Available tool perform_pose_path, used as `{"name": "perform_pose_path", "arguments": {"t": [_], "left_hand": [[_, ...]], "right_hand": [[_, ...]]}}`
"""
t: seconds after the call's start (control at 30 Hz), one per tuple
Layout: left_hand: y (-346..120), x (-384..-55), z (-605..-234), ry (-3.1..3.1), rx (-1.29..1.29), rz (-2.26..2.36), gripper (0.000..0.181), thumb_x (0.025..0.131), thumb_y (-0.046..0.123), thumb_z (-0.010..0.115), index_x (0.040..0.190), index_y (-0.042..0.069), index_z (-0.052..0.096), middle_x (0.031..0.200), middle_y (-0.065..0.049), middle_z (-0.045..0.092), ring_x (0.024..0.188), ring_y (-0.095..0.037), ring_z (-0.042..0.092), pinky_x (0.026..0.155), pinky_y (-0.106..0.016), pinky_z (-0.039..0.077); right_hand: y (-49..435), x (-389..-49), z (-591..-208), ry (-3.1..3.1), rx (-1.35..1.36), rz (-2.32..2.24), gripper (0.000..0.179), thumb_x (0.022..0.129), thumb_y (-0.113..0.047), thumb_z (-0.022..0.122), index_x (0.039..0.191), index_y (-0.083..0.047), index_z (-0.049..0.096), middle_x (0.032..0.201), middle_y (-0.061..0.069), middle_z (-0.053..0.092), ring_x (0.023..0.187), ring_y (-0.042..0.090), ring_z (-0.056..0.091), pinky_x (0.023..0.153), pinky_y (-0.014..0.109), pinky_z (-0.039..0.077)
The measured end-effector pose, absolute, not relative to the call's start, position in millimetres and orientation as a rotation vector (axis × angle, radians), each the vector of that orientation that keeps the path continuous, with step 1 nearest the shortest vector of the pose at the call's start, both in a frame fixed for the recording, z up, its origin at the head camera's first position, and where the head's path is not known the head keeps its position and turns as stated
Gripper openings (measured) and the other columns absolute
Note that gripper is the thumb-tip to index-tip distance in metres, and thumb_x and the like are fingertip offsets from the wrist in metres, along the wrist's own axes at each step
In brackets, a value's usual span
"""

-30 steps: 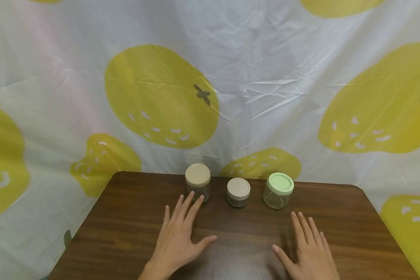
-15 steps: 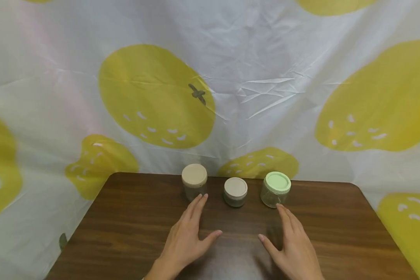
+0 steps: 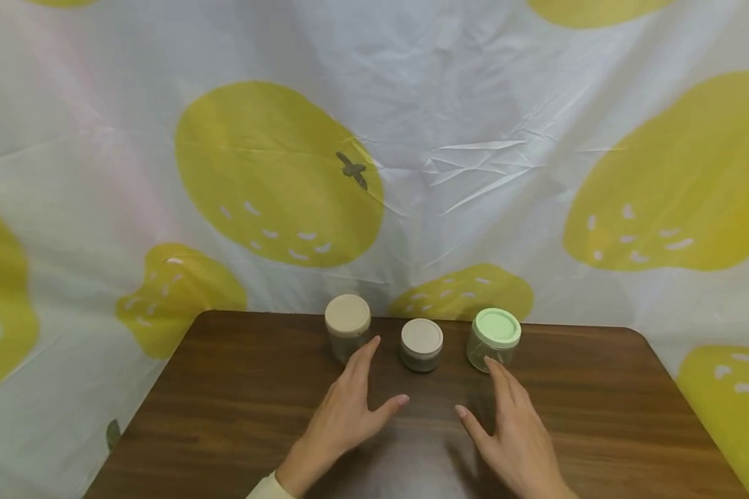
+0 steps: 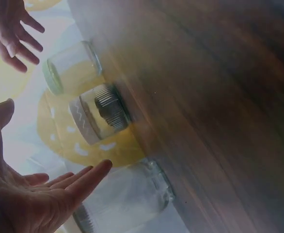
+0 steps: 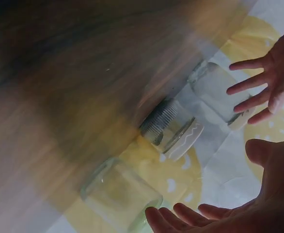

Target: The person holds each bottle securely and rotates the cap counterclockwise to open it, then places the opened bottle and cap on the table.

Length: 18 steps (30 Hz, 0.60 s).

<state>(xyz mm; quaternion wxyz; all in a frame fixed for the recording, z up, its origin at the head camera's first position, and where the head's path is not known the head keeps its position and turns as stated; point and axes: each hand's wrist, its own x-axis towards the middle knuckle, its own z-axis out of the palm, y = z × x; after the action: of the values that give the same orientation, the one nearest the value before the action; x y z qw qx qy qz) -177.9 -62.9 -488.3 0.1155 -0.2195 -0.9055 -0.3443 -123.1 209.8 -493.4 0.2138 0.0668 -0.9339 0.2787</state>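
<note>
Three lidded clear jars stand in a row near the table's back edge. On the left is a tall jar (image 3: 348,326) with a cream lid, in the middle a short jar (image 3: 421,346) with a pale lid, on the right a jar (image 3: 494,339) with a mint-green lid. A dark ridged thing (image 4: 110,107) shows inside the short jar in the left wrist view. My left hand (image 3: 343,419), fingers extended and thumb apart, is in front of the tall jar. My right hand (image 3: 517,436) reaches toward the green-lidded jar, fingers extended. Both hands hold nothing; contact with the jars is unclear.
The jars stand on a dark wood-grain table (image 3: 225,416) with rounded back corners. Right behind it hangs a white cloth (image 3: 462,104) printed with large yellow fruit. A pale sleeve (image 3: 270,488) shows at my left wrist.
My right hand has moved left and forward, closer to the green-lidded jar. The left hand has shifted right, its thumb nearing the middle. The jars stay in place; the view has tilted slightly.
</note>
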Motion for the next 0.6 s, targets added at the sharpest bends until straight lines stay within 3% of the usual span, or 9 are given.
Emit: {"name": "perform_pose_path", "arguments": {"t": [0.17,0.4,0.6], "left_hand": [[-55.8,-182.2,-494.2,-2.703,-0.625,-1.054,0.104,0.092,0.062,0.073,0.169,0.014,0.02,0.167,-0.016,0.041,0.142,-0.039,0.056,0.109,-0.054,0.054],[-49.9,-192.1,-500.4,-2.708,-0.612,-1.166,0.106,0.092,0.056,0.077,0.168,0.012,0.019,0.166,-0.015,0.043,0.141,-0.036,0.058,0.107,-0.057,0.054],[-42.7,-203.9,-501.3,-2.73,-0.575,-1.204,0.108,0.091,0.057,0.078,0.168,0.011,0.018,0.167,-0.015,0.042,0.144,-0.037,0.056,0.108,-0.06,0.053]], "right_hand": [[204.1,-130.1,-494.2,-2.623,0.167,0.919,0.08,0.098,-0.043,0.075,0.164,-0.021,0.036,0.161,0.017,0.048,0.143,0.044,0.051,0.101,0.069,0.051],[195.8,-146.5,-501.3,-2.561,0.148,1.012,0.078,0.097,-0.037,0.078,0.164,-0.026,0.039,0.159,0.013,0.052,0.139,0.045,0.057,0.099,0.069,0.053],[191.8,-164.9,-504.2,-2.529,0.128,1.102,0.08,0.096,-0.035,0.079,0.163,-0.017,0.04,0.155,0.019,0.053,0.135,0.046,0.059,0.101,0.066,0.055]]}}
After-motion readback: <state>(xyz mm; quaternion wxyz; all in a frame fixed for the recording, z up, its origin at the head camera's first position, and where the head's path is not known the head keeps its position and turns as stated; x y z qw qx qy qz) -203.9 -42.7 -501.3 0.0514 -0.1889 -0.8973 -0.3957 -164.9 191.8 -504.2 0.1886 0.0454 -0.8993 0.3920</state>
